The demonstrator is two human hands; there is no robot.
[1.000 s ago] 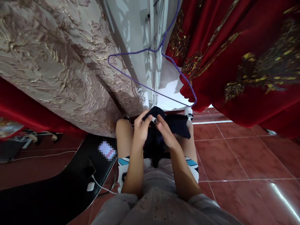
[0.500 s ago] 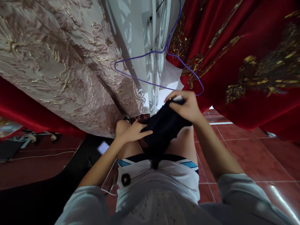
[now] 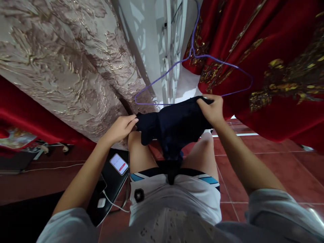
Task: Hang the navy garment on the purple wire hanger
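Observation:
A dark navy garment (image 3: 177,123) is stretched between my hands above my knees; its exact kind is hard to make out. My left hand (image 3: 121,128) pinches its left end between thumb and fingers. At the upper right corner, my right hand (image 3: 212,107) is closed on the cloth, thumb on top. The lower part of the garment hangs down between my thighs. Just beyond it, a purple wire hanger (image 3: 174,65) hangs with nothing on it, its bottom bar partly behind the cloth and my right hand.
Pinkish embossed fabric (image 3: 63,60) hangs at the left, red cloth with gold sequins (image 3: 243,74) at the right. White ornate metalwork (image 3: 174,44) stands between them. A phone (image 3: 118,164) and a white charger (image 3: 101,202) lie on a black surface beside my left thigh. The floor (image 3: 265,168) is red tile.
My left hand has moved left and now grips the garment's end, spreading the cloth wide. My right hand has shifted slightly right. The hanger has swung round and faces me more broadly.

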